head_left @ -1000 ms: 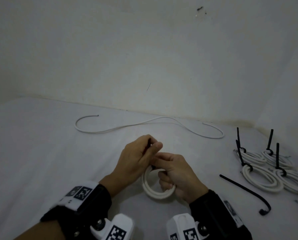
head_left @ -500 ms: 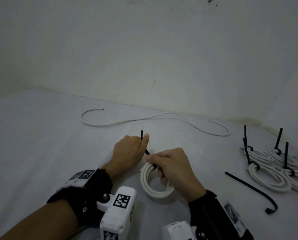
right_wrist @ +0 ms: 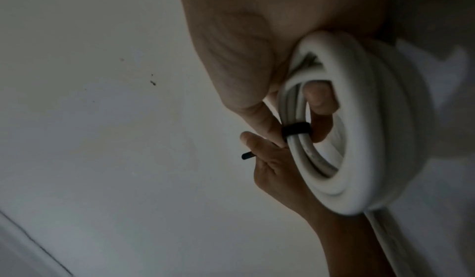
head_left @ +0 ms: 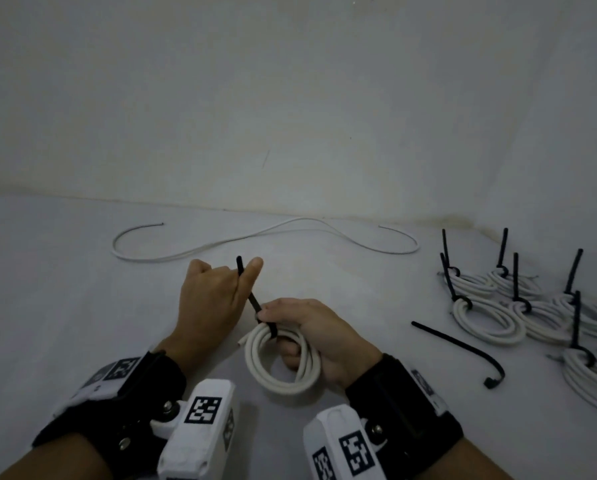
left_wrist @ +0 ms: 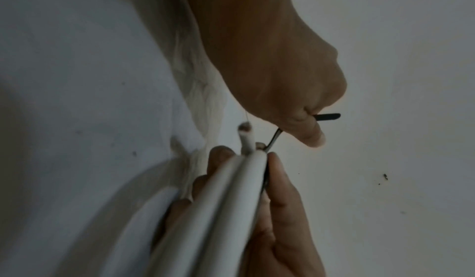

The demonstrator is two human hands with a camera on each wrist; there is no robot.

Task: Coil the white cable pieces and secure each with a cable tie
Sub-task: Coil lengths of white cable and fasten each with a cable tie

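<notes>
Progress is well past halfway by the look of it: several tied coils (head_left: pixel 487 318) are piled at the right, one spare tie (head_left: pixel 459 348) lies near them, and one loose cable (head_left: pixel 265 237) is left uncoiled at the far side. White coil (head_left: pixel 283 362) sits near centre, gripped by the right hand (head_left: pixel 317 337). Black cable tie (head_left: pixel 252 299) is looped round it and its tail is pinched by the left hand (head_left: pixel 214 303), seemingly being pulled tight. Cable is thick, smooth, in about three turns.
</notes>
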